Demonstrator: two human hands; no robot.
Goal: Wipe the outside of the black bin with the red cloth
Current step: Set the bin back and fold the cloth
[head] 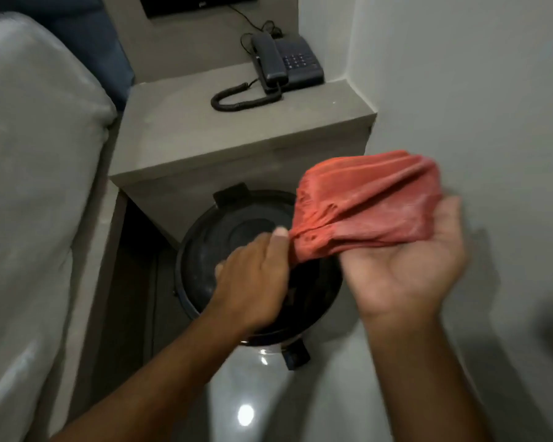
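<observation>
The black bin (233, 231) stands on the floor, half tucked under a grey bedside shelf; I look down on its round lid, and its foot pedal (296, 354) pokes out at the near side. Both hands hover above the lid with the red cloth (367, 199) bunched between them. My left hand (253, 275) pinches the cloth's left end between thumb and fingers. My right hand (406, 269) is palm up, the cloth draped over its fingers. The hands hide the lid's near right part, and the bin's side walls are barely visible.
The grey shelf (205, 141) above the bin carries a dark telephone (284, 63) with a coiled cord. A bed with white bedding (35, 186) runs along the left. A white wall (476, 106) closes the right side. Glossy pale floor (246, 413) lies in front.
</observation>
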